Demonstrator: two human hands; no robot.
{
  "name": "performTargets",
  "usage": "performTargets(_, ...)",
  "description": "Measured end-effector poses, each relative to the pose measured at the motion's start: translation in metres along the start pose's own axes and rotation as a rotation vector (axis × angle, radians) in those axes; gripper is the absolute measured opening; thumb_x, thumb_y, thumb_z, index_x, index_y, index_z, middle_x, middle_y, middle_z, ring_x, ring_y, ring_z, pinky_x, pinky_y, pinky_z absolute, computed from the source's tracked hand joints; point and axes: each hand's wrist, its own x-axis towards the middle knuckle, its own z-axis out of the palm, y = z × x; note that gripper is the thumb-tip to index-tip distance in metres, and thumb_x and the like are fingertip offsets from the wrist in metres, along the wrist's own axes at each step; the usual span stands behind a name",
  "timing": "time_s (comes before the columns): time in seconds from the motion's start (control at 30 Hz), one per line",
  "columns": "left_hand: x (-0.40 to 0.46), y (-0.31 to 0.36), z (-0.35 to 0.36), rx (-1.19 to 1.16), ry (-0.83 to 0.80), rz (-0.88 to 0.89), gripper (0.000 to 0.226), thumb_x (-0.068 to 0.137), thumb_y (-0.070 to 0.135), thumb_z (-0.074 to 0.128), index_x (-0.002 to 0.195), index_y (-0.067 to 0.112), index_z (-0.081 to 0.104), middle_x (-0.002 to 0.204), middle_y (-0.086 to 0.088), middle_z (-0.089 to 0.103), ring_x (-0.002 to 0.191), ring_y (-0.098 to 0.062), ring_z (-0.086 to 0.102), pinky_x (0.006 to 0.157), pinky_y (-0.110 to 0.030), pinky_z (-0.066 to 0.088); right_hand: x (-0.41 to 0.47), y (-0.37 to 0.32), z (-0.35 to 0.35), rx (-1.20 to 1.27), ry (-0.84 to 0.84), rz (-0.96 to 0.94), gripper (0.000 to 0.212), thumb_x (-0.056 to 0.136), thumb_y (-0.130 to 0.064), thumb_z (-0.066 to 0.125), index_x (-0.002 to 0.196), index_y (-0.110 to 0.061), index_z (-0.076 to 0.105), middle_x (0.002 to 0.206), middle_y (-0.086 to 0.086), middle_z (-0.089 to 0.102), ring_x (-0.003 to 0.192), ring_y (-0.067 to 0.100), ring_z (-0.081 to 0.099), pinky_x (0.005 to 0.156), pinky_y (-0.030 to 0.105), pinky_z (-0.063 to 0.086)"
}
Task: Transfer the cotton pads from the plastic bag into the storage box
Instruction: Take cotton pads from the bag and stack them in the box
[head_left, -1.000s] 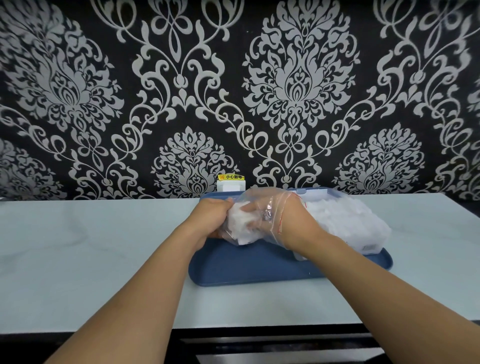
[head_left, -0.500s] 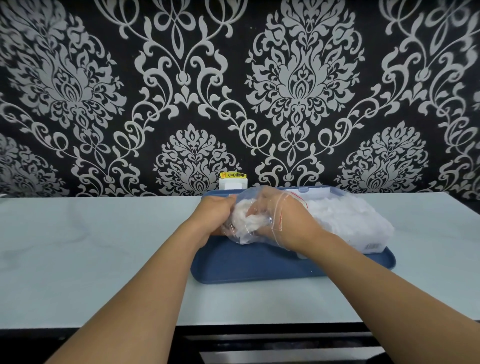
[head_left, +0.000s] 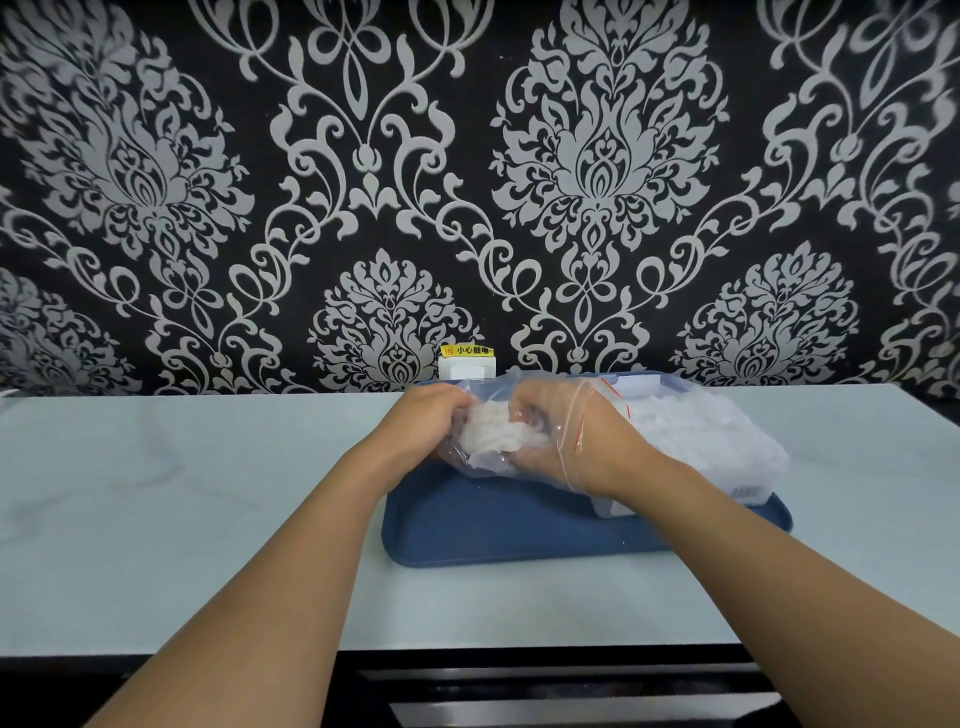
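Where a blue tray (head_left: 519, 525) sits on the pale counter (head_left: 208, 519), left hand (head_left: 423, 423) grips the plastic bag (head_left: 701, 441) outside; right hand (head_left: 561, 441), inside, clutches cotton pads (head_left: 493, 436).

plastic bag (head_left: 701, 441): clear, glossy | tray (head_left: 493, 525): matt blue | counter (head_left: 182, 493): smooth

A home interior, likely a kitchen or dining corner: black wallpaper (head_left: 218, 218) with a silver damask pattern rises behind a pale marble-look tabletop (head_left: 156, 519), and a white wall socket (head_left: 466, 368) with a yellow warning sticker (head_left: 466, 351) sits at the tabletop's far edge.
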Motion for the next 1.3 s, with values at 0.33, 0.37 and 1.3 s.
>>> performTargets(0.33,0.003,-0.01,-0.005,0.151,0.135,0.044,0.019,0.095,0.013,0.059,0.082,0.01,0.073,0.088,-0.013,0.075,0.084,-0.033,0.073,0.079,-0.048,0.061,-0.016,-0.003,-0.028,0.245,-0.175,0.022,0.027,0.082,-0.01,0.068,0.084,-0.037,0.064,0.074,-0.012,0.063,0.061,-0.001,0.052,0.058,0.026,0.043)
performTargets(0.37,0.004,-0.011,-0.006,0.163,0.18,0.042,0.019,0.095,0.013,0.059,0.081,0.012,0.073,0.088,-0.011,0.075,0.087,-0.032,0.072,0.08,-0.046,0.06,-0.019,-0.001,-0.033,0.287,-0.147,0.04,0.023,0.08,-0.005,0.065,0.08,-0.028,0.066,0.071,-0.008,0.063,0.06,-0.001,0.053,0.057,0.027,0.044)
performTargets(1.3,-0.057,0.058,0.065,-0.323,-0.206,0.443,0.061,0.081,-0.015,0.071,0.122,0.029,0.062,0.125,0.0,0.067,0.099,-0.025,0.074,0.083,-0.041,0.062,-0.034,-0.002,-0.063,1.212,0.102,0.407,0.028,0.102,-0.016,0.05,0.128,-0.019,0.061,0.109,0.017,0.07,0.077,0.021,0.07,0.058,0.032,0.059)
